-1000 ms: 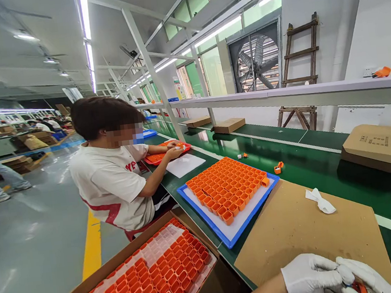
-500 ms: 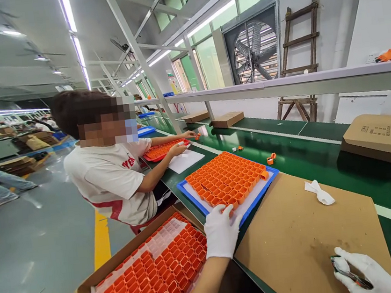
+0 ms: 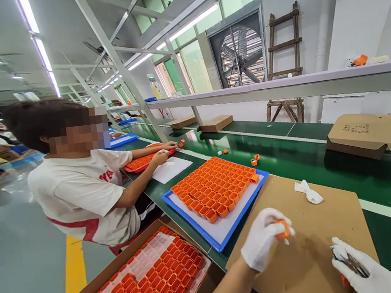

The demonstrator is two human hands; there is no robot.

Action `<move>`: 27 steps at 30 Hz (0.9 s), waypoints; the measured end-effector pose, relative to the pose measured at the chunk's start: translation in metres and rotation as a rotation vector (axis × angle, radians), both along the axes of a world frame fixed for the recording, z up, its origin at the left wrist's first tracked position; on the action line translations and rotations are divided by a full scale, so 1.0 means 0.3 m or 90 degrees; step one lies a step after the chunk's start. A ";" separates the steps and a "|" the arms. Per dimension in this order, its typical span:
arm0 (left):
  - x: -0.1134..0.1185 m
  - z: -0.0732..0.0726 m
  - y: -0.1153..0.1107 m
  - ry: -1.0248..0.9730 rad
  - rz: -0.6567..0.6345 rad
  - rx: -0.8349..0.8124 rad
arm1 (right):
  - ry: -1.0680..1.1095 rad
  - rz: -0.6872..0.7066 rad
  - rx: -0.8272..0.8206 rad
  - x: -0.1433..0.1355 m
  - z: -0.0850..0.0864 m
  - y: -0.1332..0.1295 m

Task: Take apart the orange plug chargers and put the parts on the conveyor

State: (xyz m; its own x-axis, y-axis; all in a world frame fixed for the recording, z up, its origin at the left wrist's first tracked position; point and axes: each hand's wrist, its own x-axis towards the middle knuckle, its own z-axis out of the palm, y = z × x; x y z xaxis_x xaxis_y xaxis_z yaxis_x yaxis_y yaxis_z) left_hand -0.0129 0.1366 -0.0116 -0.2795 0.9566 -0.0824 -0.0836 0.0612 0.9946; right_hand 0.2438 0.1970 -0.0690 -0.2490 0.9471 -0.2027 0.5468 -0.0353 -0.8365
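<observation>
From where I stand, grey floor (image 3: pixel 21 260) runs off to the left, shiny under the tube lights, with a yellow line (image 3: pixel 72 268) along it. A co-worker (image 3: pixel 77 197) in a white shirt sits at the bench (image 3: pixel 300 165), both hands near a red tray (image 3: pixel 133 170) of orange pieces. At the bench's near edge, a carton (image 3: pixel 101 278) holds rows of red-orange cups. A white sheet (image 3: pixel 171 169) lies beside the red tray, then a blue tray (image 3: pixel 190 221) packed with open orange cups (image 3: pixel 217 181), one sitting apart at its right corner. Behind rise a big wall fan (image 3: pixel 240 56) and a wooden ladder (image 3: pixel 284 44), with a pale shelf (image 3: pixel 280 82) crossing in front. The bench top is glossy green, striped white, and a brown board (image 3: pixel 301 266) covers its near part. Over that board the gloved left hand (image 3: pixel 265 237) pinches an orange cup (image 3: pixel 281 229) between thumb and fingers. A twisted white scrap (image 3: pixel 308 192) lies farther back on the board. The gloved right hand (image 3: pixel 366 263) curls around a metal tool (image 3: pixel 354 262); a flattish box (image 3: pixel 368 131) sits behind it.
</observation>
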 end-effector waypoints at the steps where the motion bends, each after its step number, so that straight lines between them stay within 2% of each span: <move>1: 0.044 -0.003 0.042 -0.049 -0.077 -0.028 | 0.016 -0.029 0.010 0.000 0.009 0.002; 4: 0.144 -0.020 0.157 -0.147 -0.242 -0.104 | 0.080 -0.133 0.041 -0.001 0.045 0.002; 6: 0.191 -0.036 0.208 -0.167 -0.293 -0.134 | 0.095 -0.190 0.071 -0.004 0.073 -0.001; 8: 0.223 -0.055 0.235 -0.155 -0.310 -0.147 | 0.111 -0.200 0.120 -0.011 0.094 -0.002; 12: 0.253 -0.082 0.223 -0.099 -0.321 -0.134 | 0.069 -0.151 0.179 -0.033 0.096 -0.012; 17: 0.262 -0.069 0.185 -0.042 -0.357 -0.152 | 0.083 -0.088 0.298 -0.048 0.076 -0.044; 19: 0.257 -0.064 0.185 -0.059 -0.371 -0.179 | 0.114 -0.052 0.269 -0.047 0.085 -0.046; 22: 0.241 -0.072 0.189 -0.103 -0.402 -0.194 | 0.160 -0.018 0.159 -0.043 0.108 -0.041; 25: 0.225 -0.093 0.185 -0.114 -0.402 -0.158 | 0.201 -0.056 0.092 -0.040 0.119 -0.038; 27: 0.214 -0.108 0.176 -0.098 -0.363 -0.107 | 0.223 -0.096 0.092 -0.038 0.120 -0.040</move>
